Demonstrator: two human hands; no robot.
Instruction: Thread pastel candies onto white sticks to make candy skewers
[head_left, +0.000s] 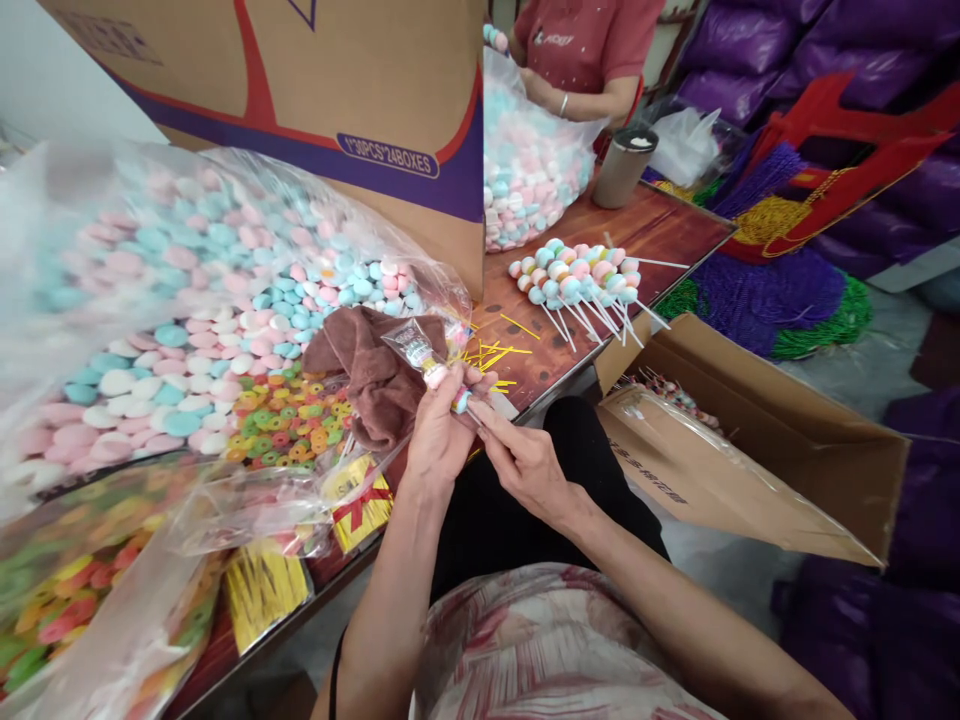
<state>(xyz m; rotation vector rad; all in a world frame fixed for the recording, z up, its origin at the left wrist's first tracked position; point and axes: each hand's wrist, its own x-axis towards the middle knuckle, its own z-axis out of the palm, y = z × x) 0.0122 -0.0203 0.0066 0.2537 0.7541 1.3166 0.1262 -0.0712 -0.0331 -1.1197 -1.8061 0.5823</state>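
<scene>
Over my lap, my left hand is wrapped round a candy skewer of pastel pieces in a clear plastic sleeve, whose open-looking end points up and left. My right hand meets it at the lower end, fingers pinched close by the blue piece; what exactly sits in that pinch is hidden. Just beyond my fingers, yellow twist ties lie scattered on the table. A brown cloth is bunched to the left of my left hand. Finished-looking candy skewers with white sticks are piled at the right.
Pastel candies and ring gummies spread from plastic bags at left. A tall carton stands behind them. An open cardboard box is by my right knee. Across the table sits a person beside a grey tumbler.
</scene>
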